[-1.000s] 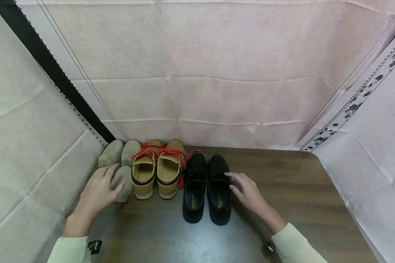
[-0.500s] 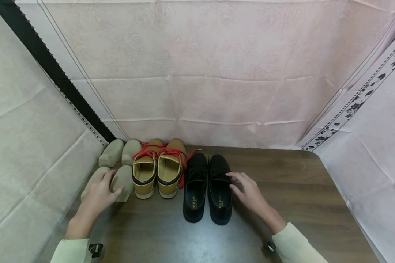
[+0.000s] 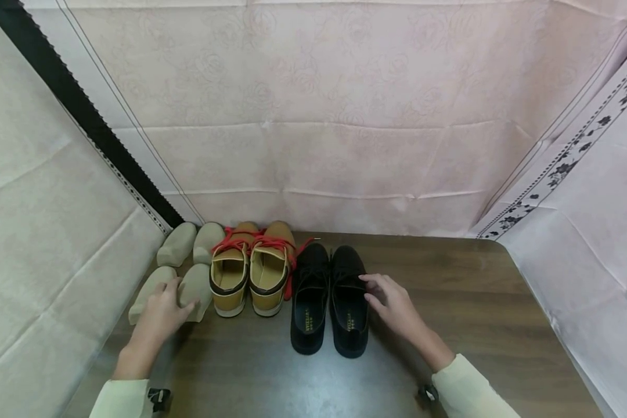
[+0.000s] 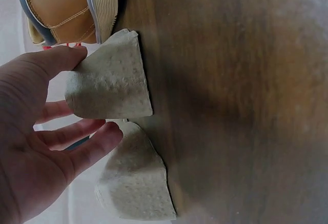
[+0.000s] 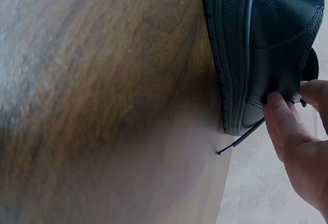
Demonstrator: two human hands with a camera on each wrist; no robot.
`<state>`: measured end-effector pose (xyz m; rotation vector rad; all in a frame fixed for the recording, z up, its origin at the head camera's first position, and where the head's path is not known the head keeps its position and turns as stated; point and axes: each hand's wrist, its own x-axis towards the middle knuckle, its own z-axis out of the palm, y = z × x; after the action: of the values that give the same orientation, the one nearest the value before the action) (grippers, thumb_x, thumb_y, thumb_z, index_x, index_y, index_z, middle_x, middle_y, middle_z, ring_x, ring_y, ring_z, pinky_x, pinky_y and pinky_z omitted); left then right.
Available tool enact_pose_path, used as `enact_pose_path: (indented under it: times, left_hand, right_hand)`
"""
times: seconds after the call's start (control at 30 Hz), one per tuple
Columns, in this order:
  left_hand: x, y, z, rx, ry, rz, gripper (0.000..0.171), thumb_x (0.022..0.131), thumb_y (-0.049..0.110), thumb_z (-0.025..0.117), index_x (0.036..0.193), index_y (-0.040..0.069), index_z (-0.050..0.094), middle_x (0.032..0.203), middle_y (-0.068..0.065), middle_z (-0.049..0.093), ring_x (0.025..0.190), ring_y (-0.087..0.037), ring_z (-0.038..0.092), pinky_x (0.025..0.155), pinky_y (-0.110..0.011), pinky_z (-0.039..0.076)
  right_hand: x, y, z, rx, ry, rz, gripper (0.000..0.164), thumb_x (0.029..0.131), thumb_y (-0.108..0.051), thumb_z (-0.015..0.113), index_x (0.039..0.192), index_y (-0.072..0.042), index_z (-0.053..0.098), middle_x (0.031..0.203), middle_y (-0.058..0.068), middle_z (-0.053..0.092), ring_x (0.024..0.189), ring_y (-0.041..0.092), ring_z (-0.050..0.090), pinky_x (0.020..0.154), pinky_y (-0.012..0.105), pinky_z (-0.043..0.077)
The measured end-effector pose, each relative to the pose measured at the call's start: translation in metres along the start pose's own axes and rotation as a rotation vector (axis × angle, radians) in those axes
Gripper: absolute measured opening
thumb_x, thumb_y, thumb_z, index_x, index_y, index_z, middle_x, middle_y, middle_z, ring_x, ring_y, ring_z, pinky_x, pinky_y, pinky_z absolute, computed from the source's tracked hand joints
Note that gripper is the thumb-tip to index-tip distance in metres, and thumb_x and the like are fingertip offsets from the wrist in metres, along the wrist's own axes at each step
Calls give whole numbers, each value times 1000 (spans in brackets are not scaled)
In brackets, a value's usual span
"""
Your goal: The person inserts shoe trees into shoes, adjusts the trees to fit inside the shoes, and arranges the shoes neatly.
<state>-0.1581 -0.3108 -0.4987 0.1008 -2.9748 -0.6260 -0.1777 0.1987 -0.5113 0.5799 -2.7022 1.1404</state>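
Note:
In the head view my left hand is at the front pair of grey-beige, toe-shaped shoe inserts. The left wrist view shows the thumb at one edge of the right front insert and the fingers along its other side, next to the left front insert. My right hand touches the outer side of the right black lace-up shoe. In the right wrist view its fingertips lie on the leather, with the thumb near the opening. The left black shoe stands beside it.
A tan pair of shoes with red laces stands between inserts and black shoes. Behind the front inserts are two more inserts. All rest on the wood-grain surface, walled by pale cloth. A black lace end hangs loose.
My left hand has shifted slightly right, its fingers drawing in around the right front insert. The right hand has stayed at the black shoe.

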Motion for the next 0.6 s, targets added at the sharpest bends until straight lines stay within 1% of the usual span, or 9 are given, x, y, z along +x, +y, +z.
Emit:
enact_pose_path:
  times: [0.07,0.23,0.43,0.6]
  left_hand:
    - [-1,0,2,-6,19,4,69,90,25,78,137,-16,48,118,-42,56,105,-62,58,87,-68,50]
    - [-4,4,3,-23,69,-1,62,88,23,80,128,-17,55,109,-37,60,99,-56,61,85,-66,50]
    - [-9,6,5,-41,79,-65,57,87,23,80,122,-16,60,110,-40,59,102,-55,59,86,-65,49]
    - [-10,4,5,-67,69,-94,58,87,26,79,125,-13,62,112,-39,61,106,-55,56,86,-66,48]
  right_hand:
    - [0,0,0,3,-1,1,45,94,-8,75,135,-23,63,111,-2,67,102,13,67,92,38,60]
    - [0,-1,-1,8,-2,3,45,93,-7,76,134,-21,63,110,-2,66,101,13,67,92,38,60]
    - [0,-2,-1,5,-6,15,45,94,-8,76,134,-23,63,110,-1,67,101,13,67,93,39,59]
    - [0,-2,-1,8,-8,22,44,95,-9,75,135,-22,63,111,-1,67,102,14,67,93,39,59]
